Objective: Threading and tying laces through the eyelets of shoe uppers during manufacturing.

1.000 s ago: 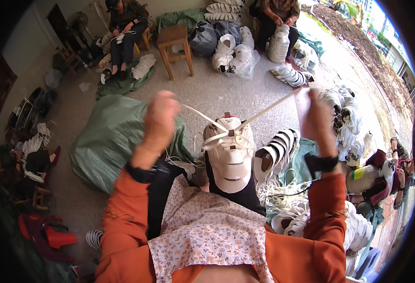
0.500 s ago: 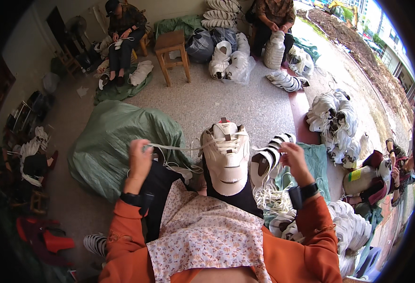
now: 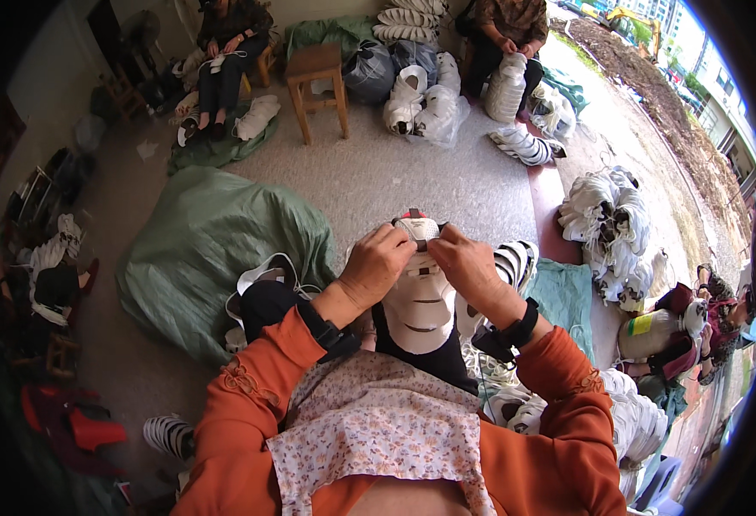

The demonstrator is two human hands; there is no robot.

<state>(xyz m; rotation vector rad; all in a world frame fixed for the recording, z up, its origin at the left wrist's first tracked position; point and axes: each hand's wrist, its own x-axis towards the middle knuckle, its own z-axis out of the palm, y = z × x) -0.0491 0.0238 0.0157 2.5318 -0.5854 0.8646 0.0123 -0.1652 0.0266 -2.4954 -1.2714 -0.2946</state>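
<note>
A cream-white shoe upper (image 3: 422, 320) lies over my dark trouser leg, its toe toward me and its tongue with a red tab at the far end. My left hand (image 3: 376, 265) and my right hand (image 3: 468, 268) meet at its tongue, fingers pinched against the dark eyelet area from either side. What lies between the fingertips is hidden, and the hands cover most of the lacing. Left of my knee, another white upper (image 3: 257, 277) with loose lace rests by a green sack (image 3: 214, 258). Beyond my right wrist sit striped uppers (image 3: 515, 260).
A wooden stool (image 3: 316, 73) stands ahead, near bagged uppers (image 3: 429, 107). Two people sit at the back; another works at the far right. White uppers are heaped at right (image 3: 606, 219) and beside my right elbow (image 3: 631, 417). A red plastic seat (image 3: 90, 430) is at lower left.
Both hands have come inward from wide apart to the upper's tongue. The lace that stretched out to my left hand no longer shows there.
</note>
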